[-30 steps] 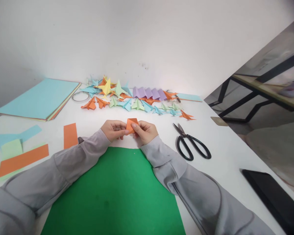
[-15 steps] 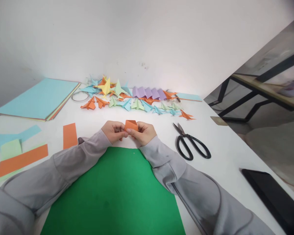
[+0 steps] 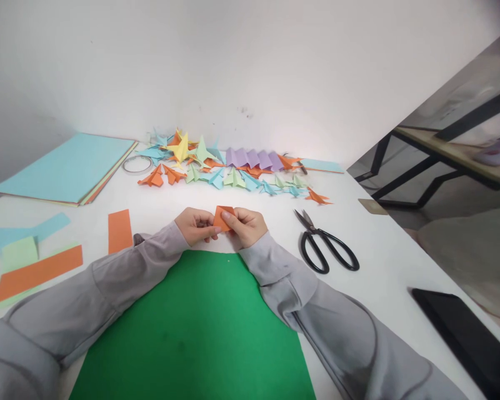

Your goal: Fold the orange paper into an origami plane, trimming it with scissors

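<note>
A small folded piece of orange paper [image 3: 222, 216] is pinched between both of my hands just beyond the far edge of a green sheet [image 3: 195, 333]. My left hand [image 3: 195, 225] grips its left side with curled fingers. My right hand [image 3: 245, 225] holds its right side, thumb pressed on top. Both arms wear grey sleeves and rest on the white table [image 3: 383, 244].
Black scissors [image 3: 325, 247] lie to the right of my hands. A row of folded paper figures [image 3: 229, 166] in several colours lines the back. A stack of coloured sheets [image 3: 66, 169], a tape ring [image 3: 136, 164] and orange strips [image 3: 119, 230] lie left. A black flat object [image 3: 466, 339] sits at the near right.
The orange piece has been pressed flatter and turned slightly between my fingers. My hands stay in the same place.
</note>
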The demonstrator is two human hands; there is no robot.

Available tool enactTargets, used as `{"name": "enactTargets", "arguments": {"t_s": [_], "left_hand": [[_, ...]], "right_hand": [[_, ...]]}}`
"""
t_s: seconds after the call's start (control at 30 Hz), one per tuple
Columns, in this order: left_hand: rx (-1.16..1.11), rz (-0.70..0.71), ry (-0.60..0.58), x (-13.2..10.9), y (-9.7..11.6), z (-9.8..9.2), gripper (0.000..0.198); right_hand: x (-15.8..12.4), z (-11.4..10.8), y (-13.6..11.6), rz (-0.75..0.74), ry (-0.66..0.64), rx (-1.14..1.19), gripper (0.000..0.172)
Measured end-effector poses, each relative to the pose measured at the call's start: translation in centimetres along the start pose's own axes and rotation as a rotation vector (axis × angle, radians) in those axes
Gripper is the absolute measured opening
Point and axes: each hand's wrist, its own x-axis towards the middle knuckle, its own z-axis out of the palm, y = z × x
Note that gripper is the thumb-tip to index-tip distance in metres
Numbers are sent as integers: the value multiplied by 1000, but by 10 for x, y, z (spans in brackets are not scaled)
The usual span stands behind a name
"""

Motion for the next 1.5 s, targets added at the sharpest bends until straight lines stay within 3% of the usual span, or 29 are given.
{"name": "enactTargets", "arguments": {"t_s": [0.17, 0.4, 0.6, 0.9, 1.13, 1.37, 1.5], "left_hand": [[50, 32, -7, -1, -2, -1, 30], [-46, 63, -77, 0, -3, -4, 29], [-98, 41, -123, 1, -4, -6, 29], [-26, -13, -29, -2, 1, 0, 31], [-54, 36, -107, 0, -1, -3, 32], [-93, -95, -115, -1, 2, -2, 34], [-51, -109, -100, -5, 4, 0, 25]], "right_hand": [[0, 0, -1, 19, -2, 16, 43], [-2, 2, -4, 129, 75, 127, 43], [-1, 2, -7, 137, 104, 144, 47], [-3, 3, -3, 17, 25, -79, 39], [-1, 1, 1, 116, 3, 66, 44], [-4, 3, -6, 61, 11, -13, 41], [-6, 5, -10, 73, -10, -63, 44]]}}
